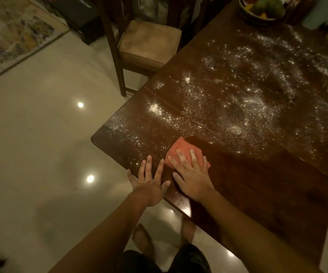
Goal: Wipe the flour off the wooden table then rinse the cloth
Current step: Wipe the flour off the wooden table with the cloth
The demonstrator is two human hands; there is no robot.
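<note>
1. A person's right hand (190, 174) presses flat, fingers spread, on a folded orange-pink cloth (181, 152) near the dark wooden table (267, 194)'s near edge.
2. The left hand (149, 180) rests open at the table's edge, holding nothing.
3. Scattered white flour (238, 103) covers most of the top; only a near strip looks wiped. Rinsing remains.

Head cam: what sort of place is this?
Most likely a home dining area: a wooden table dusted with flour, a cushioned chair beside it, a fruit bowl at the far end, and a glossy tile floor.
</note>
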